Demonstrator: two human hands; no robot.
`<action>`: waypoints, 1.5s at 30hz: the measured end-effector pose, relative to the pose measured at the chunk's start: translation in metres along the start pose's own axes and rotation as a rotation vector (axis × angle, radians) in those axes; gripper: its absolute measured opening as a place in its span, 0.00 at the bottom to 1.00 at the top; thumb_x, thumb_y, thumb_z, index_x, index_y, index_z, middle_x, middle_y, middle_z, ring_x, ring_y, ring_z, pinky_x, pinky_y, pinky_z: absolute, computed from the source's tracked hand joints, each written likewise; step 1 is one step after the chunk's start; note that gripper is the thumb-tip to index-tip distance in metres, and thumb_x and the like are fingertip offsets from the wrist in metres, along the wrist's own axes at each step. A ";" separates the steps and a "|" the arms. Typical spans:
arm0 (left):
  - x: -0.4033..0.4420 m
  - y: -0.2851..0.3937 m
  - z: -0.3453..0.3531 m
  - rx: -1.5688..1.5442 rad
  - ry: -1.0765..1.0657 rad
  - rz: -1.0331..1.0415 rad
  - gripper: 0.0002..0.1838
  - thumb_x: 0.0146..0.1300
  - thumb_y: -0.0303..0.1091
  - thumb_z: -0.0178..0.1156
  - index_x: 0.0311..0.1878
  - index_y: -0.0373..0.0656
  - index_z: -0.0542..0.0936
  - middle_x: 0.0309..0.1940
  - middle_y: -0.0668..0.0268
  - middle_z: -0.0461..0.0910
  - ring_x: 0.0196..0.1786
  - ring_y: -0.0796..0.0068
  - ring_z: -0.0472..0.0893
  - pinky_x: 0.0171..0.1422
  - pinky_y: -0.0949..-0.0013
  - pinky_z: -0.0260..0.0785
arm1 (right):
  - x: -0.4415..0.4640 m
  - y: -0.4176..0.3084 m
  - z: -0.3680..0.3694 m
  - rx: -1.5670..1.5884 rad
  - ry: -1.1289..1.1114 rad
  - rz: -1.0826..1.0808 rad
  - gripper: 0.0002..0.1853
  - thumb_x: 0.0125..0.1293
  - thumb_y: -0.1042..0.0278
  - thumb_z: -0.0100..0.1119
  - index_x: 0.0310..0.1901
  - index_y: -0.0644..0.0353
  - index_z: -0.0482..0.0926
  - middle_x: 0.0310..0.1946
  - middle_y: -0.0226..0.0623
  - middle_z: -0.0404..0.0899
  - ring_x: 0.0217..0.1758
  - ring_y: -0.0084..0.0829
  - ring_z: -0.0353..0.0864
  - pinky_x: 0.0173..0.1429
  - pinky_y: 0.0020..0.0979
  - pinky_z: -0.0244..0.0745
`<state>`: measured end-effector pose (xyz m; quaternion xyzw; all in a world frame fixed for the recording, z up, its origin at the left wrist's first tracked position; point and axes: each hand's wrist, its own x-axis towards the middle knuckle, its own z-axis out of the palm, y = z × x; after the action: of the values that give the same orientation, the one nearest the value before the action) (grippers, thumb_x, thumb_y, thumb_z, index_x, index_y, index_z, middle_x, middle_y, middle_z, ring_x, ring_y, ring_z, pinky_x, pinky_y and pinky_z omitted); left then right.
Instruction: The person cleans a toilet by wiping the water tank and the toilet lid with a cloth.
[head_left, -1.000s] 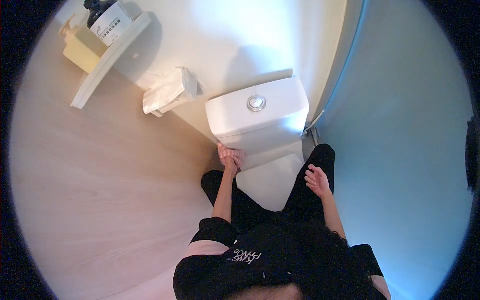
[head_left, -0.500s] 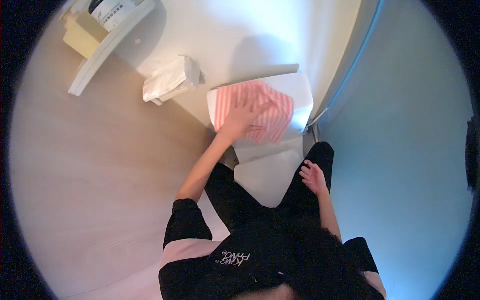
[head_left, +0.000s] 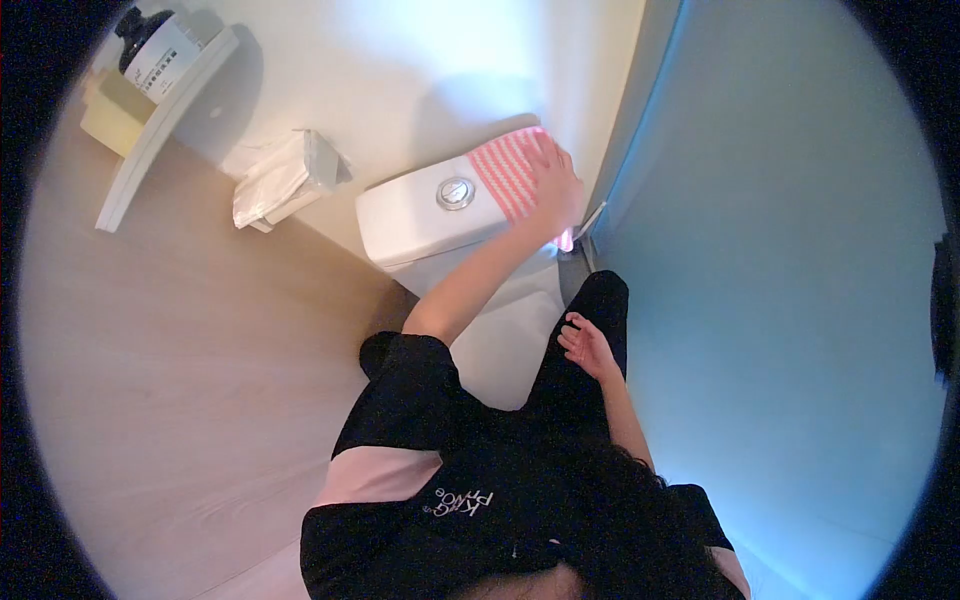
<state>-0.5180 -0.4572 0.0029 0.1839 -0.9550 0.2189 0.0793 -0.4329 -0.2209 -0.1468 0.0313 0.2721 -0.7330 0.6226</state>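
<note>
My left hand (head_left: 555,190) presses a pink-and-white striped cloth (head_left: 503,170) onto the right end of the toilet tank lid (head_left: 405,215). Its fingers bend over the cloth, and part of the cloth hangs past the lid's front right corner. The round flush button (head_left: 455,193) shows bare to the left of the cloth. Over my right thigh, my right hand (head_left: 588,347) rests palm up with loosely curled fingers apart and nothing in them. Below the tank, the white toilet lid (head_left: 500,350) lies between my legs, partly hidden by my left forearm.
A pack of tissues (head_left: 285,180) is fixed to the wall at the left. Higher up, a white shelf (head_left: 165,130) carries a dark-capped bottle (head_left: 160,55) and a yellow box (head_left: 115,112). A bluish panel (head_left: 760,250) stands close on my right.
My left hand has slid the striped cloth from the left and middle of the tank lid to its right end, uncovering the flush button. My right hand stays over the thigh; the view has shifted slightly.
</note>
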 end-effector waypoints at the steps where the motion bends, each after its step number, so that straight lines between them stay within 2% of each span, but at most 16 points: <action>1: -0.004 0.013 0.013 0.098 0.038 0.019 0.31 0.56 0.49 0.60 0.62 0.45 0.79 0.68 0.39 0.65 0.73 0.29 0.57 0.72 0.29 0.47 | 0.001 0.000 0.001 -0.003 0.006 0.006 0.08 0.71 0.60 0.52 0.47 0.51 0.71 0.22 0.24 0.59 0.25 0.21 0.64 0.20 0.21 0.66; 4: -0.027 0.038 0.061 0.041 0.107 0.187 0.30 0.57 0.48 0.60 0.61 0.45 0.79 0.67 0.41 0.67 0.71 0.32 0.59 0.71 0.32 0.49 | 0.000 0.000 0.001 -0.003 0.043 -0.006 0.08 0.71 0.60 0.52 0.46 0.50 0.71 0.21 0.23 0.59 0.25 0.21 0.64 0.21 0.21 0.66; 6: -0.043 0.046 0.097 -0.192 0.093 0.345 0.28 0.58 0.47 0.59 0.61 0.45 0.79 0.66 0.43 0.67 0.70 0.34 0.60 0.70 0.34 0.51 | -0.003 0.004 -0.002 -0.042 0.058 -0.017 0.08 0.71 0.59 0.53 0.46 0.50 0.71 0.21 0.23 0.59 0.24 0.21 0.64 0.22 0.21 0.64; 10: -0.078 0.041 0.139 -0.723 -0.123 0.594 0.26 0.59 0.46 0.58 0.59 0.45 0.79 0.64 0.46 0.69 0.68 0.38 0.63 0.68 0.37 0.54 | -0.011 0.003 -0.005 -0.089 0.019 -0.069 0.06 0.72 0.61 0.50 0.46 0.49 0.71 0.20 0.23 0.59 0.24 0.22 0.64 0.21 0.21 0.60; 14: -0.111 0.007 0.122 -1.024 -0.252 0.679 0.23 0.61 0.45 0.57 0.57 0.45 0.80 0.63 0.48 0.71 0.66 0.42 0.65 0.67 0.41 0.56 | -0.015 0.000 -0.007 -0.027 0.005 -0.058 0.06 0.73 0.62 0.49 0.46 0.50 0.71 0.20 0.23 0.56 0.23 0.20 0.61 0.22 0.21 0.60; 18: -0.144 -0.047 0.091 -1.083 -0.142 0.580 0.21 0.62 0.43 0.56 0.56 0.45 0.80 0.62 0.51 0.72 0.64 0.46 0.68 0.65 0.44 0.59 | -0.010 0.003 -0.002 -0.060 -0.005 -0.045 0.06 0.72 0.62 0.50 0.47 0.49 0.71 0.20 0.23 0.56 0.24 0.19 0.60 0.21 0.20 0.59; 23: -0.197 -0.117 0.076 -0.742 0.019 0.316 0.18 0.64 0.42 0.55 0.54 0.45 0.80 0.60 0.54 0.75 0.61 0.51 0.71 0.63 0.49 0.63 | 0.000 0.004 0.005 -0.129 0.044 -0.006 0.06 0.71 0.61 0.51 0.46 0.50 0.70 0.20 0.24 0.57 0.24 0.19 0.61 0.19 0.18 0.57; 25: -0.199 -0.124 0.080 -0.676 0.064 0.291 0.17 0.65 0.41 0.54 0.53 0.45 0.80 0.59 0.56 0.75 0.60 0.53 0.72 0.62 0.50 0.64 | 0.003 0.003 0.004 -0.102 0.013 0.019 0.06 0.71 0.62 0.51 0.46 0.50 0.69 0.20 0.24 0.57 0.24 0.19 0.61 0.18 0.18 0.57; 29: -0.185 -0.104 0.108 -0.784 0.076 0.392 0.15 0.67 0.40 0.53 0.52 0.45 0.80 0.58 0.59 0.77 0.58 0.57 0.75 0.61 0.54 0.67 | 0.008 0.003 0.006 -0.127 0.026 0.030 0.06 0.72 0.62 0.51 0.46 0.50 0.69 0.20 0.24 0.56 0.23 0.20 0.61 0.18 0.19 0.58; 35: -0.167 -0.024 0.172 -1.345 -0.134 0.648 0.13 0.69 0.38 0.52 0.49 0.45 0.81 0.55 0.63 0.80 0.55 0.62 0.79 0.58 0.59 0.71 | 0.000 0.005 0.008 -0.158 0.110 -0.018 0.06 0.72 0.63 0.50 0.47 0.51 0.70 0.20 0.24 0.57 0.23 0.20 0.62 0.18 0.19 0.58; 37: -0.172 -0.016 0.179 -1.363 -0.090 0.653 0.12 0.70 0.37 0.51 0.49 0.45 0.81 0.55 0.64 0.81 0.54 0.64 0.80 0.58 0.61 0.73 | -0.004 0.004 0.001 -0.150 0.086 -0.028 0.06 0.72 0.62 0.50 0.47 0.51 0.70 0.20 0.24 0.58 0.23 0.21 0.62 0.18 0.20 0.58; 38: -0.192 -0.046 0.159 -0.811 0.046 0.453 0.13 0.70 0.37 0.51 0.48 0.45 0.81 0.54 0.65 0.81 0.55 0.64 0.80 0.57 0.60 0.73 | -0.006 0.004 0.003 -0.155 0.084 -0.029 0.06 0.72 0.62 0.50 0.46 0.51 0.70 0.19 0.24 0.57 0.24 0.21 0.62 0.19 0.20 0.58; 40: -0.211 -0.072 0.136 -0.769 0.129 0.399 0.14 0.70 0.39 0.51 0.50 0.42 0.80 0.43 0.60 0.83 0.46 0.63 0.83 0.47 0.65 0.77 | -0.008 0.005 0.003 -0.163 0.070 -0.039 0.06 0.72 0.62 0.50 0.46 0.50 0.71 0.19 0.24 0.56 0.23 0.21 0.61 0.19 0.19 0.57; 42: -0.243 -0.090 0.203 -1.478 0.246 0.077 0.14 0.66 0.45 0.56 0.44 0.47 0.83 0.39 0.58 0.83 0.45 0.62 0.83 0.46 0.62 0.77 | -0.004 0.004 0.005 -0.162 0.081 -0.036 0.05 0.72 0.62 0.50 0.46 0.50 0.71 0.19 0.24 0.55 0.23 0.20 0.61 0.19 0.19 0.56; 44: -0.223 -0.134 0.134 -0.349 -0.368 0.164 0.14 0.59 0.46 0.64 0.42 0.49 0.85 0.47 0.66 0.85 0.46 0.63 0.84 0.49 0.63 0.77 | 0.001 0.007 0.007 -0.151 0.127 -0.010 0.05 0.72 0.62 0.50 0.46 0.50 0.71 0.18 0.23 0.55 0.23 0.20 0.60 0.18 0.19 0.54; 45: -0.220 -0.159 0.072 -0.468 -0.377 0.035 0.15 0.56 0.47 0.65 0.42 0.49 0.85 0.50 0.62 0.83 0.50 0.62 0.82 0.53 0.61 0.76 | 0.003 0.007 0.007 -0.176 0.099 0.001 0.06 0.72 0.62 0.51 0.46 0.50 0.71 0.19 0.23 0.55 0.23 0.20 0.60 0.18 0.19 0.55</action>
<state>-0.2597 -0.5527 -0.0502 0.1815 -0.9804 -0.0437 -0.0629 -0.4253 -0.2275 -0.1441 0.0126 0.3659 -0.7034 0.6092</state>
